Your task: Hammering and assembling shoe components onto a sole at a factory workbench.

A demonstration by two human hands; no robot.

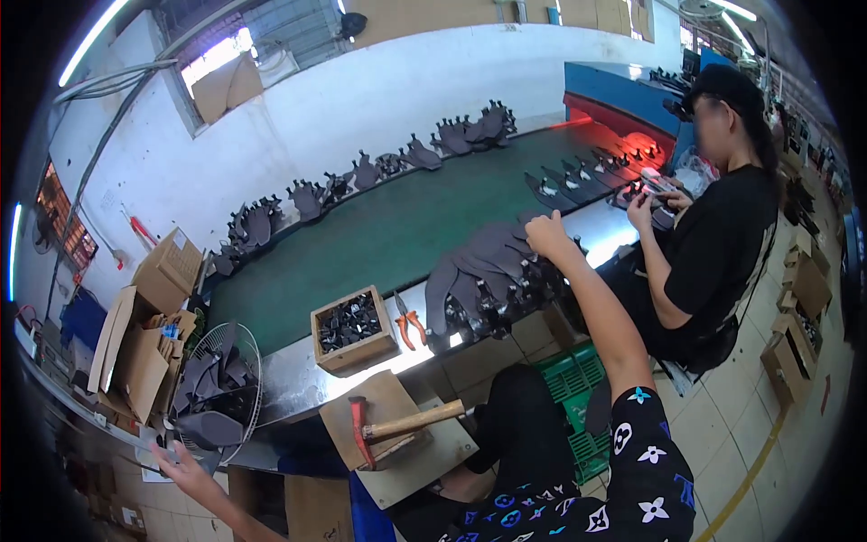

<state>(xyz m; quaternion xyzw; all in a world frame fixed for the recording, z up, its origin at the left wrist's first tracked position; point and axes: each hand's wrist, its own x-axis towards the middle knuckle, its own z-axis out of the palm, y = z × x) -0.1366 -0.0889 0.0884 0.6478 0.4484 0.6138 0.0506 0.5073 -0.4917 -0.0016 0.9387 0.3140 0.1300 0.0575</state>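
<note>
My right hand [548,235] is closed at the far right end of a heap of dark grey shoe soles [488,257] with black heel pieces, on the near edge of the table. What its fingers hold, if anything, is hidden. My left hand [183,470] reaches out at the lower left with fingers apart, beside a round wire basket [261,379] of loose grey soles [212,428]. A hammer [402,426] with a red head and wooden handle lies on a board [452,449] at my lap. Orange-handled pliers [408,322] lie beside a wooden box [361,359] of small black parts.
A green conveyor belt [361,235] runs beyond the metal edge, with grouped soles [366,172] along its far side. At right a co-worker [722,217] handles a piece near a red-lit blue machine [623,99]. Cardboard boxes [135,352] stand left; a green crate [571,388] sits below.
</note>
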